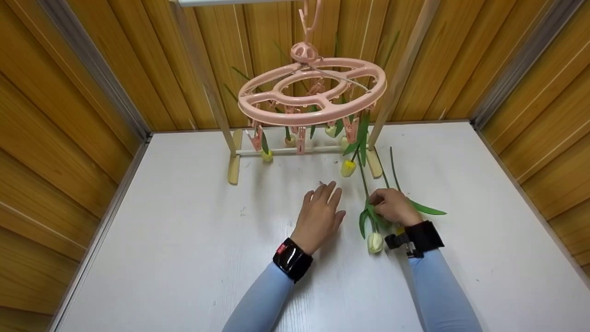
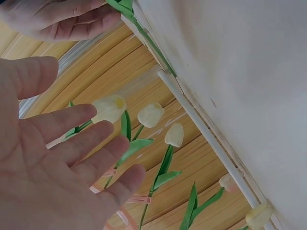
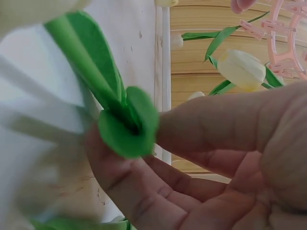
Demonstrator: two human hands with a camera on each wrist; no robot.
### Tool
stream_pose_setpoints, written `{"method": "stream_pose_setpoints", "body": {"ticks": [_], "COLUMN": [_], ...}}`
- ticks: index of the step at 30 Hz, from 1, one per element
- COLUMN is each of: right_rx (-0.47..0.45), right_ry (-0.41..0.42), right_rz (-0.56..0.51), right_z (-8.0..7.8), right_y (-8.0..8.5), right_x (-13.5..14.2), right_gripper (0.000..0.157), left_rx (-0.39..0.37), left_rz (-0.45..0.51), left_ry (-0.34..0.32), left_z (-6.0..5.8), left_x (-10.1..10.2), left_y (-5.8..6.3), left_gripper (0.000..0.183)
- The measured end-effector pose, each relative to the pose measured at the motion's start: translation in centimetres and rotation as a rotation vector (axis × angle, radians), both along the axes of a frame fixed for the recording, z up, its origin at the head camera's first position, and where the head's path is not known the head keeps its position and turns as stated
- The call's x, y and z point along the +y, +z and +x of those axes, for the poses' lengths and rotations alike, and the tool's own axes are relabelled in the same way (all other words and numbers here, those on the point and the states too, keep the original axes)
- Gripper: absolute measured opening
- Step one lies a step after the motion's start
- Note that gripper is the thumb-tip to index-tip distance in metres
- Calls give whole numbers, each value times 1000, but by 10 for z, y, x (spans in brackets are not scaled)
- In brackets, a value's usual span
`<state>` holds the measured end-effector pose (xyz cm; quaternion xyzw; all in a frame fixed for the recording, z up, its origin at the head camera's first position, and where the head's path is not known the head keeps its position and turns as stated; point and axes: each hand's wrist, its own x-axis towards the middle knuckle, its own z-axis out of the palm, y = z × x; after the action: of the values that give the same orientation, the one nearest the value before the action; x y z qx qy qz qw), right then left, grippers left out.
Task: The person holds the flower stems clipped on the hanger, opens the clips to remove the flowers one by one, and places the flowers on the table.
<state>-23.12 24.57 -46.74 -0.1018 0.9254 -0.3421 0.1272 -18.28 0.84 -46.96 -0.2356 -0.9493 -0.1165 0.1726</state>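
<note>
My right hand [image 1: 396, 207] pinches an artificial white tulip [image 1: 375, 242] between thumb and fingers, at the green leaves [image 3: 129, 124] along its stem. The bloom points toward me, while the stem runs away toward the stand. Left of it, my left hand [image 1: 318, 219] is spread over the white table with nothing in it; the left wrist view shows its bare palm and extended fingers. Beyond both hands hangs a round pink clip hanger [image 1: 304, 119]. Several tulips hang bloom-down from its clips, among them a yellow one [image 1: 348, 168] at the front right.
A wooden stand [image 1: 405, 60] carries the hanger, with feet on the table [image 1: 184, 258] and a white lower rod [image 1: 295, 151]. Beside my right hand lie another stem [image 1: 394, 170] and a long leaf [image 1: 428, 209], partly hidden by the hand. Wood-panelled walls [image 1: 530, 152] enclose the table.
</note>
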Motion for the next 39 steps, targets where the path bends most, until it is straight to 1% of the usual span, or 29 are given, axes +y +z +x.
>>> {"method": "stream_pose_setpoints", "body": {"ticks": [5, 15, 22, 26, 29, 33, 36, 39], "right_rx": [-6, -13, -73, -84, -81, -49, -30, -15], "right_ry": [2, 31, 38, 43, 45, 46, 46, 51], "right_rz": [-1, 37, 22, 24, 20, 20, 12, -2], "right_z": [1, 3, 6, 6, 6, 6, 7, 8], "right_y": [0, 5, 10, 10, 11, 13, 16, 20], "right_x": [0, 0, 2, 3, 3, 3, 3, 3], "right_gripper": [22, 29, 27, 25, 26, 29, 31, 31], "left_rx": [-2, -52, -10, -19, -29, -29, -58, -104], "left_rz": [12, 13, 31, 34, 32, 50, 83, 130], "left_ry": [-4, 9, -1, -2, -1, -3, -4, -7], "left_z": [1, -2, -1, -1, -2, -3, -4, -5], "left_x": [-1, -4, -6, -6, -7, -10, -13, -16], "left_y": [1, 2, 1, 2, 3, 5, 7, 9], "left_gripper": [52, 52, 50, 50, 50, 49, 49, 50]}}
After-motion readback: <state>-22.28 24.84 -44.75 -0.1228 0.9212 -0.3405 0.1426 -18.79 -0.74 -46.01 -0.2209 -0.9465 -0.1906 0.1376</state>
